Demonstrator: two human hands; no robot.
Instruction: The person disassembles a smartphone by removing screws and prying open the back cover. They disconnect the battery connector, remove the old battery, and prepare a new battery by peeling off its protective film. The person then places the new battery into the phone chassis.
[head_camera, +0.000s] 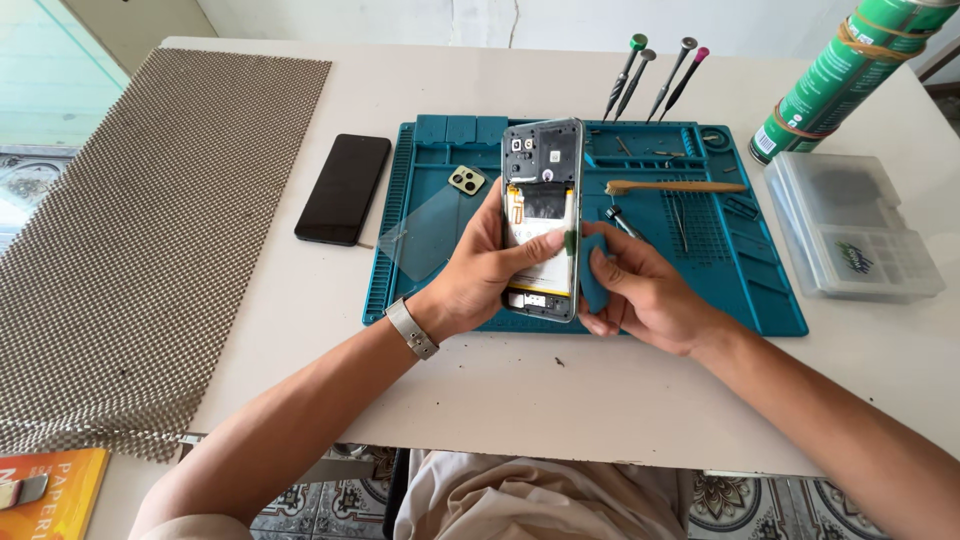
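Note:
My left hand (478, 275) holds an opened smartphone (542, 170) upright over the teal work mat (760, 290). Its back is off, showing the white battery and circuit boards. The thumb lies across the battery. My right hand (640, 290) is at the phone's right edge, pinching a flat teal pry tool (592, 268) against the frame.
A black phone (343, 188) and a clear back cover (430, 230) with a camera bezel (466, 180) lie to the left. Several screwdrivers (655, 75), a brush (675, 187), tweezers, a green spray can (835, 75) and a clear parts box (850, 225) are right. A mesh mat (150, 230) covers the left side.

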